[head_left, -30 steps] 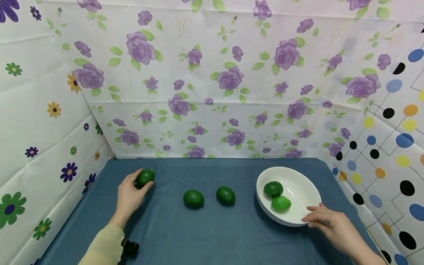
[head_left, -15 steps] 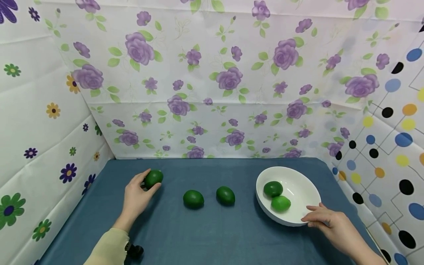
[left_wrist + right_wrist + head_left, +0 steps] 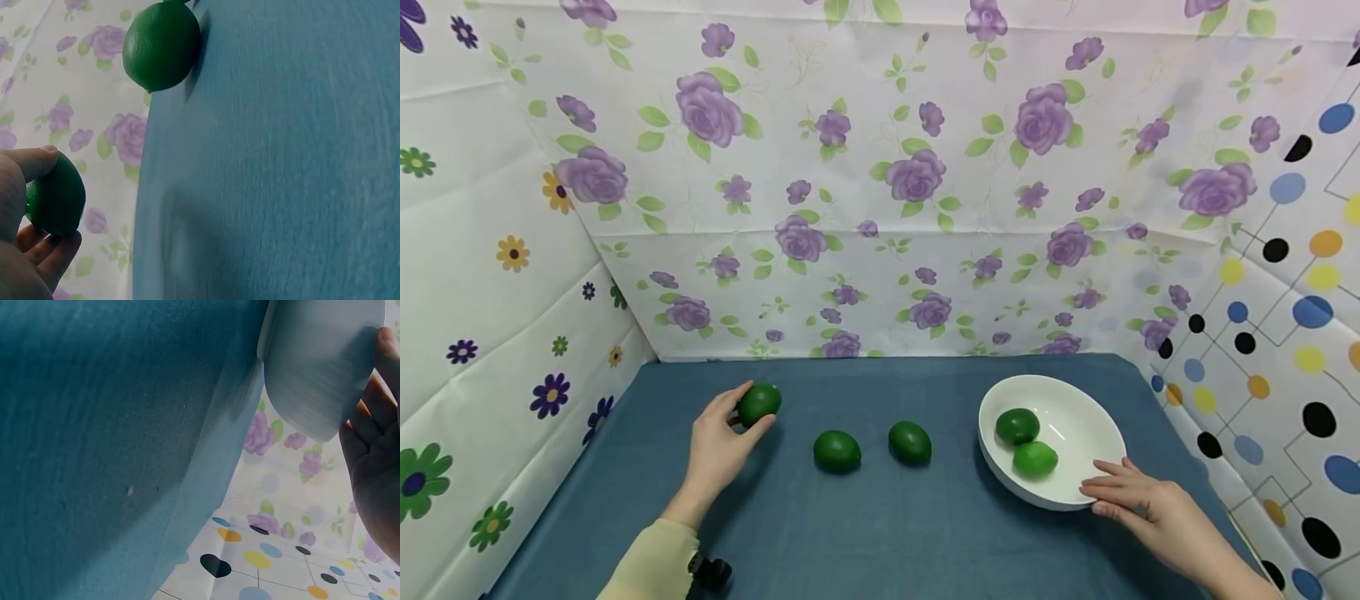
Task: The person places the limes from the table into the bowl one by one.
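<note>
My left hand [image 3: 715,454] holds a dark green lime [image 3: 762,404] at the left of the table, thumb on one side and fingers on the other. The left wrist view shows this lime [image 3: 61,197] above the cloth. To its right lie two more dark limes, one lime [image 3: 837,452] nearer and another lime [image 3: 910,442] farther right. A white bowl [image 3: 1093,433] stands at the right, with a dark lime [image 3: 1018,426] and a brighter green lime [image 3: 1035,459] inside. My right hand [image 3: 1157,512] pinches the bowl's near right rim, thumb on the outer wall.
A blue cloth [image 3: 880,533] covers the table. Flowered sheets stand behind [image 3: 865,275] and at the left, and a dotted sheet [image 3: 1270,350] borders the right. A black device [image 3: 711,573] sits at my left wrist.
My left hand has moved right with the lime, closer to the two limes in the middle. The right hand stays at the bowl's rim, its fingers slightly shifted.
</note>
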The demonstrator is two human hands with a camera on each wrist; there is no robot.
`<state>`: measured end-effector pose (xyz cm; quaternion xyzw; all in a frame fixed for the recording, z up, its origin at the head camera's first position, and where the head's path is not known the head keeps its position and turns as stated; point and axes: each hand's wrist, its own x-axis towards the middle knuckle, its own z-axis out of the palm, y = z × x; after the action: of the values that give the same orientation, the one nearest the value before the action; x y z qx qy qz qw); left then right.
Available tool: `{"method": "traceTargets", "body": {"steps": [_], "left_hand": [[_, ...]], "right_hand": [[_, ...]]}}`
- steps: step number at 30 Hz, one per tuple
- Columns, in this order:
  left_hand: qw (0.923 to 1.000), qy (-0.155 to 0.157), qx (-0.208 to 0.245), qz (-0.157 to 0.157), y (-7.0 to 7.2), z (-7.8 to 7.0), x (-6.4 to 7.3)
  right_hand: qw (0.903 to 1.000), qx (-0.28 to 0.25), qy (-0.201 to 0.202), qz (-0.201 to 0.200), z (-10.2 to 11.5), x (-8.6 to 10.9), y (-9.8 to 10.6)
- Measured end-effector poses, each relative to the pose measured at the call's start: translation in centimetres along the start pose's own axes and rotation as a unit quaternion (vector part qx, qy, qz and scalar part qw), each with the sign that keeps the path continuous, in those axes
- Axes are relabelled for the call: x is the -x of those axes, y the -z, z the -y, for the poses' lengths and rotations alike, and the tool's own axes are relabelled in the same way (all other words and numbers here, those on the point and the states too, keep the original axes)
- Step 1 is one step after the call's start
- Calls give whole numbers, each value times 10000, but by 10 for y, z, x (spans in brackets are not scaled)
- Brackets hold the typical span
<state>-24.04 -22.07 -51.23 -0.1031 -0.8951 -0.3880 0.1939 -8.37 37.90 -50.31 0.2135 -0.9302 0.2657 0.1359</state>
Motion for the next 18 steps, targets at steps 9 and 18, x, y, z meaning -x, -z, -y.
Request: {"method": "traceTargets", "body": {"steps": [9, 18], "left_hand": [[9996, -196, 199, 46, -4, -13, 2], [9983, -447, 382, 57, -8, -25, 2]], "right_hand": [[9981, 551, -132, -223, 8, 4, 0], [9973, 395, 150, -602, 6, 7, -3]]}}
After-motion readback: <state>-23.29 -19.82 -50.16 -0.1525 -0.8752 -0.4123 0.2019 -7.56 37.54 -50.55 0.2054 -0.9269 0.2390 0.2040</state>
